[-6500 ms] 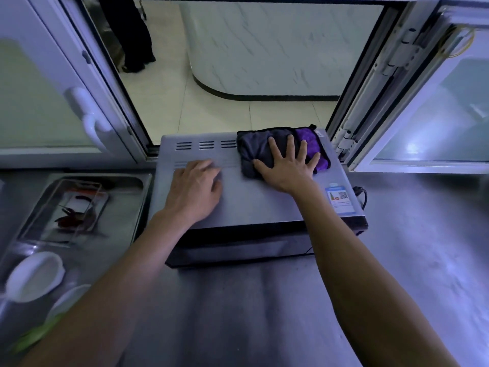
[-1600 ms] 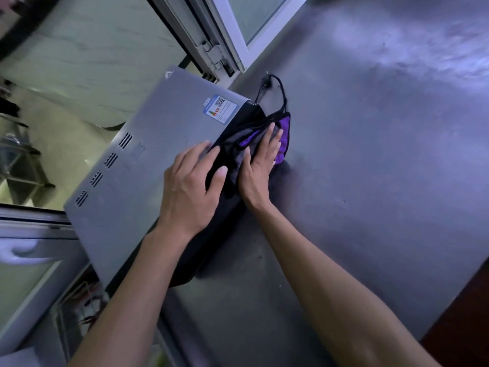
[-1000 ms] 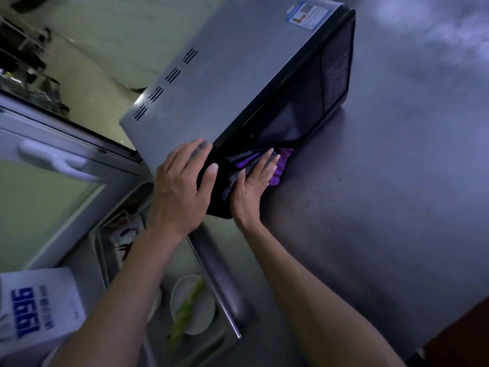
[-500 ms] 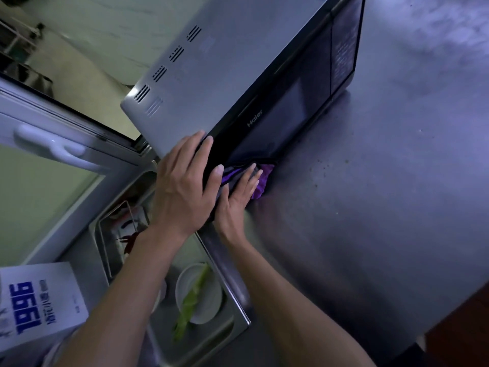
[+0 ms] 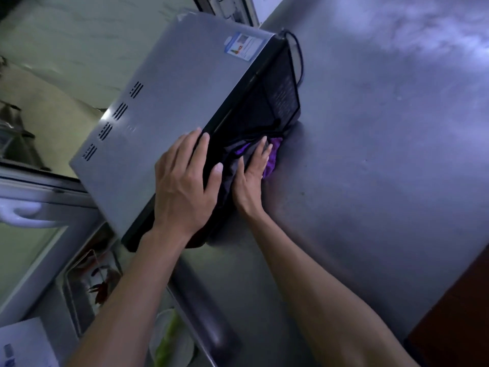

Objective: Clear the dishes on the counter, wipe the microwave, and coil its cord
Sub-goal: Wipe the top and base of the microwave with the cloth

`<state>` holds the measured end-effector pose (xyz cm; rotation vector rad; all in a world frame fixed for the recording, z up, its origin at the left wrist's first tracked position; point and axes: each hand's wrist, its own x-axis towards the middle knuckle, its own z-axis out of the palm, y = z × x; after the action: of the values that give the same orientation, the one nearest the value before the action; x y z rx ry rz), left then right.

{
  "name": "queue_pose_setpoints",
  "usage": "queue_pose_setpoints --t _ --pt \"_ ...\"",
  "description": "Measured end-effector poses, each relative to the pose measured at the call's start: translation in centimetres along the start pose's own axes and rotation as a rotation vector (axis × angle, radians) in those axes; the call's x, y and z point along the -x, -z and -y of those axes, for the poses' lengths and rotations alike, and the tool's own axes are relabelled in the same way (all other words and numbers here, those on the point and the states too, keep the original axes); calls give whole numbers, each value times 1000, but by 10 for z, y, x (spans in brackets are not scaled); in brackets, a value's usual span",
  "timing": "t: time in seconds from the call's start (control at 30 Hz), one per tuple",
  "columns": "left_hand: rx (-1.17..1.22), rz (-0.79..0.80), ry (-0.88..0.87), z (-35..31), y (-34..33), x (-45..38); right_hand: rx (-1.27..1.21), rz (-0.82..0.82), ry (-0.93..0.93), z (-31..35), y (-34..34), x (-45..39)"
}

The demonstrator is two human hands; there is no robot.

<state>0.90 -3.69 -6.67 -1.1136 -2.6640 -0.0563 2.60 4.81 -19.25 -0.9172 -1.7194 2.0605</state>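
Note:
A silver microwave (image 5: 169, 102) with a black front stands on the steel counter (image 5: 383, 154). My left hand (image 5: 185, 181) rests flat on its top front edge, thumb over the door. My right hand (image 5: 252, 173) presses a grey and purple cloth (image 5: 272, 157) flat against the lower part of the black door. The black cord (image 5: 296, 51) loops out behind the microwave's right side. In the sink (image 5: 79, 292) at lower left lie a clear tray with red scraps (image 5: 102, 283) and a white plate with green scraps (image 5: 169, 340).
An open window with a white handle (image 5: 21, 213) is behind and to the left of the microwave. A white printed box (image 5: 23, 348) sits at the bottom left. The counter's dark edge (image 5: 455, 300) runs along the lower right.
My right hand has slid the cloth along the door front, from its left end toward the middle. My left hand stays on the top edge. The view has swung.

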Motion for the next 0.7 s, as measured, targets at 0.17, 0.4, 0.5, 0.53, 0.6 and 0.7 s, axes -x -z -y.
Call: queue_pose_setpoints --t 0.17,0.4,0.5,0.53,0.6,0.7 --pt "36 -51 -6 -35 -13 -45 50 3 83 34 53 -64" --pt "269 -319 -82 -73 -31 -52 67 62 144 48 90 -91" --pt "397 -327 2 -93 -44 -32 90 67 129 50 101 -95" --pt "430 -303 67 -96 -49 -27 93 70 134 51 105 -96" --pt "466 -224 244 -99 -58 -22 90 75 153 50 113 -98" --pt "534 -86 463 -104 -66 -26 103 66 184 48 119 -101"
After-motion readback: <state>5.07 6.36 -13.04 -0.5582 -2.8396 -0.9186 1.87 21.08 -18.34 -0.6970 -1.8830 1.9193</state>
